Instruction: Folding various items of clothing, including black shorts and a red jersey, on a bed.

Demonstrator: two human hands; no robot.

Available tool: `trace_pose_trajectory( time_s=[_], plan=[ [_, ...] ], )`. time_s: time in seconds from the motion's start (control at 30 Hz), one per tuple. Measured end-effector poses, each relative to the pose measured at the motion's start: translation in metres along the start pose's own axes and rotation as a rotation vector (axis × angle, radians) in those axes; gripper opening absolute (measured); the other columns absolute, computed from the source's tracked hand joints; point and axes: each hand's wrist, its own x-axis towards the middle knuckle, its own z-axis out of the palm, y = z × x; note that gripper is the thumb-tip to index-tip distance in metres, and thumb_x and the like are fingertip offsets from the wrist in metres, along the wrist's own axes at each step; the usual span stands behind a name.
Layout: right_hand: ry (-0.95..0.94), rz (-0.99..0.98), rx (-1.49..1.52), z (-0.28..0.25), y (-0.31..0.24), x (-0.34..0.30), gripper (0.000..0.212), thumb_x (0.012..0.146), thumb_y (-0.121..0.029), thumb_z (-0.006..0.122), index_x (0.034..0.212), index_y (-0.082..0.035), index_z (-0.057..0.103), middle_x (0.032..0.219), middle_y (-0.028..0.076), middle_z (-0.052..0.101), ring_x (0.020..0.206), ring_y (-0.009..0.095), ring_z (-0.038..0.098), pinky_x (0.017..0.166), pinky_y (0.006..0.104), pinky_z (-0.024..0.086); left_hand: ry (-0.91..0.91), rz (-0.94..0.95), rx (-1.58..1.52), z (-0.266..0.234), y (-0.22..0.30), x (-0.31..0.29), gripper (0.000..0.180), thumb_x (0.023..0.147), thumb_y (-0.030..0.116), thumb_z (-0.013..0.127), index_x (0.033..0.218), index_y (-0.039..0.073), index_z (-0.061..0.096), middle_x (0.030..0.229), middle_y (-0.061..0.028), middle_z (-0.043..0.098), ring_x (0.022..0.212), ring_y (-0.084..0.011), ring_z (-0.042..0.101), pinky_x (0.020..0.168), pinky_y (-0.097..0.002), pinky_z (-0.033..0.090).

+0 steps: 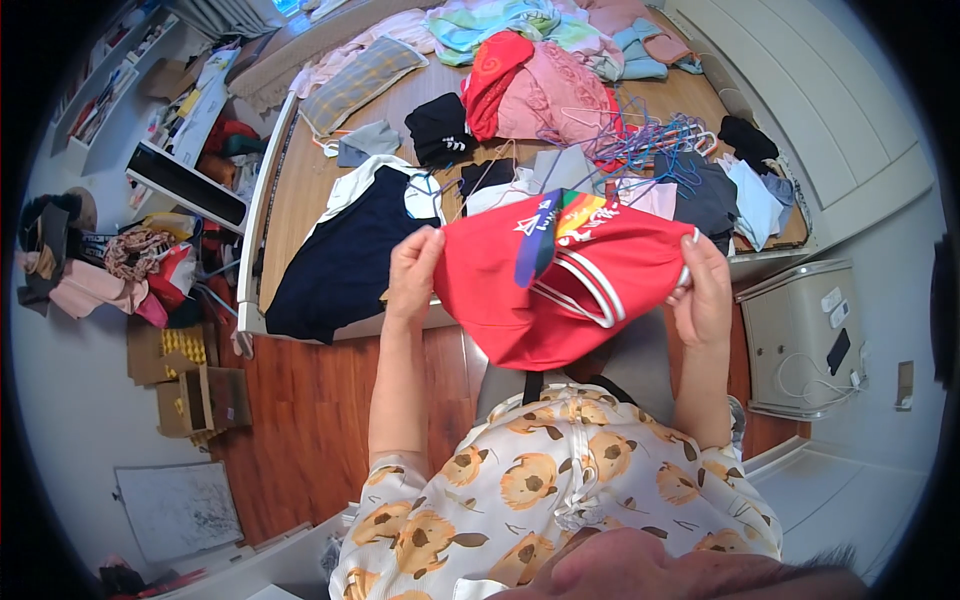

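A red garment with white striped trim and a rainbow print hangs stretched between my two hands, above my lap. My left hand is closed on its left edge. At the opposite edge, by a bit of white trim, my right hand pinches the cloth. Just beyond, on the bed board, lies a navy and white garment, spread flat. Behind the red cloth are grey and white folded clothes, partly hidden by it. A tangle of blue and purple hangers rests on the clothes to the right.
A black folded garment, a pink and red bundle and a plaid pillow lie farther back on the bed. At right stands a beige bedside cabinet with a white cable. Cardboard boxes sit on the wooden floor at left.
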Motion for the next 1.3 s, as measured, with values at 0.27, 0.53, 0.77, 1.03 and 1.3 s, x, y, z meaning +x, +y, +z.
trace_pose_trajectory(
  time_s=[0.27, 0.53, 0.77, 1.03, 1.3],
  plan=[
    [0.114, 0.037, -0.215, 0.033, 0.052, 0.013, 0.027, 0.096, -0.014, 0.043, 0.115, 0.003, 0.051, 0.105, 0.01, 0.061, 0.096, 0.015, 0.06, 0.085, 0.0255, 0.048, 0.409, 0.427, 0.703, 0.025, -0.032, -0.015, 0.015, 0.084, 0.005, 0.059, 0.097, -0.001, 0.058, 0.101, -0.0141, 0.058, 0.093, -0.0264, 0.055, 0.08, -0.0325, 0.045],
    [0.164, 0.11, -0.14, 0.041, 0.076, 0.02, 0.026, 0.097, -0.014, 0.043, 0.113, 0.004, 0.051, 0.107, 0.012, 0.06, 0.098, 0.017, 0.059, 0.088, 0.0299, 0.047, -0.142, 0.361, 0.542, 0.091, -0.042, -0.077, 0.037, 0.074, 0.003, 0.067, 0.11, 0.0, 0.058, 0.097, -0.0151, 0.061, 0.088, -0.0232, 0.063, 0.074, -0.029, 0.051],
    [0.241, 0.02, -0.122, 0.05, 0.061, 0.016, 0.026, 0.097, -0.015, 0.043, 0.113, 0.004, 0.051, 0.109, 0.013, 0.06, 0.099, 0.017, 0.059, 0.088, 0.0308, 0.047, -0.028, 0.298, 0.46, 0.104, -0.025, -0.084, 0.046, 0.07, 0.006, 0.07, 0.114, 0.0, 0.056, 0.096, -0.0128, 0.059, 0.084, -0.0239, 0.062, 0.074, -0.0298, 0.05],
    [0.166, 0.095, -0.115, 0.047, 0.071, 0.009, 0.025, 0.095, -0.013, 0.046, 0.113, 0.004, 0.052, 0.107, 0.012, 0.061, 0.099, 0.017, 0.06, 0.088, 0.0308, 0.047, 0.003, 0.556, 0.665, 0.101, -0.016, -0.079, 0.038, 0.069, 0.005, 0.069, 0.107, 0.004, 0.064, 0.088, -0.0105, 0.058, 0.073, -0.0231, 0.06, 0.063, -0.0295, 0.05],
    [0.136, 0.103, -0.206, 0.036, 0.063, 0.01, 0.019, 0.095, -0.015, 0.049, 0.099, 0.002, 0.056, 0.084, 0.008, 0.063, 0.067, 0.012, 0.062, 0.058, 0.0248, 0.051, 0.111, 0.612, 0.52, 0.091, 0.02, -0.065, 0.02, 0.074, -0.001, 0.06, 0.094, 0.0, 0.064, 0.083, -0.0141, 0.059, 0.074, -0.0264, 0.06, 0.068, -0.0303, 0.048]
  ],
)
